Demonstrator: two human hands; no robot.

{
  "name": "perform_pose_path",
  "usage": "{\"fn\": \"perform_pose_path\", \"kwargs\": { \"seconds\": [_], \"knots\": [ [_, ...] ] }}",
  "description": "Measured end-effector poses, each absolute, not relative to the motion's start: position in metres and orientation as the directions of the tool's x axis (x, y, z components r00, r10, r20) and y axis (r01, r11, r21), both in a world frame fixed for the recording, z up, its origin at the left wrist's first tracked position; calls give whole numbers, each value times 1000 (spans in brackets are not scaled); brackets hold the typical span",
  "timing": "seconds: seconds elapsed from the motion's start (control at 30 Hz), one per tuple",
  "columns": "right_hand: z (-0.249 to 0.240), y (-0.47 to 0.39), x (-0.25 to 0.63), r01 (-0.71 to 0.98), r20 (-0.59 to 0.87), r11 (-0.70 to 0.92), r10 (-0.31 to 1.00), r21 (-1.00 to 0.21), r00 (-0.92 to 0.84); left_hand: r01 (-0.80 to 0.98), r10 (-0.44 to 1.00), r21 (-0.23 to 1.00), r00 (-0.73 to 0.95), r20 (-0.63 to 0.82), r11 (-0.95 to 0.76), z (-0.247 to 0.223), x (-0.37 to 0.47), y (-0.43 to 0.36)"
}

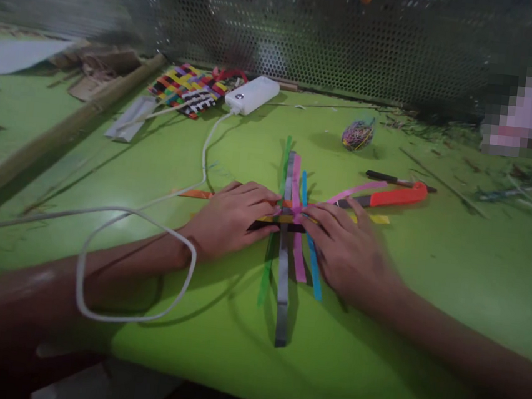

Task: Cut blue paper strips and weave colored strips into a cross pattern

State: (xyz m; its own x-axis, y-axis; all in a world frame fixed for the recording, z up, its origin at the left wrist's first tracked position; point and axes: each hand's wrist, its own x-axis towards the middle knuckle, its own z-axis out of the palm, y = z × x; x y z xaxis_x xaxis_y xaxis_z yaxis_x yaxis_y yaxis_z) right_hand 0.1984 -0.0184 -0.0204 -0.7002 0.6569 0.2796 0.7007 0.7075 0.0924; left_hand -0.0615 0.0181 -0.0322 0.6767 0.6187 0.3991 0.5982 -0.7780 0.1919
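A small weave of coloured strips lies flat on the green table, in the middle of the head view. A grey strip [283,270], a pink strip [300,259], a blue strip [313,267] and a green strip [265,275] run lengthwise. Orange [194,194], yellow and black strips cross them. From the left, my left hand [241,213] pinches the crossing strips, fingers bent and thumb below. My right hand [346,245] grips them from the right, its fingertips at the pink strip's crossing. Both hands partly cover the weave.
A white power bank [252,95] trails a white cable [205,146] looping over my left forearm. Behind are a colourful woven piece [187,88], a bamboo pole [66,127] and a thread ball [357,135]. A red-handled tool [398,196] lies right, beside a black-handled one [383,177].
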Motion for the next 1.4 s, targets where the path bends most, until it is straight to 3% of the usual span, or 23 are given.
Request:
{"fn": "perform_pose_path", "kwargs": {
  "seconds": [0.87,1.03,1.23,1.4],
  "knots": [
    [-25,-17,200,669,351,740,610,67,-710,620,614,131,682,398,-774,-31,-59,16],
    [-24,-17,199,681,337,732,637,16,-693,623,601,47,729,328,-781,-29,-57,16],
    [-19,-17,201,665,359,745,606,56,-710,634,602,-9,738,304,-773,-31,-56,17],
    [-17,-9,200,648,394,742,551,171,-735,620,588,-1,745,314,-785,-30,-58,16]
  ]
}}
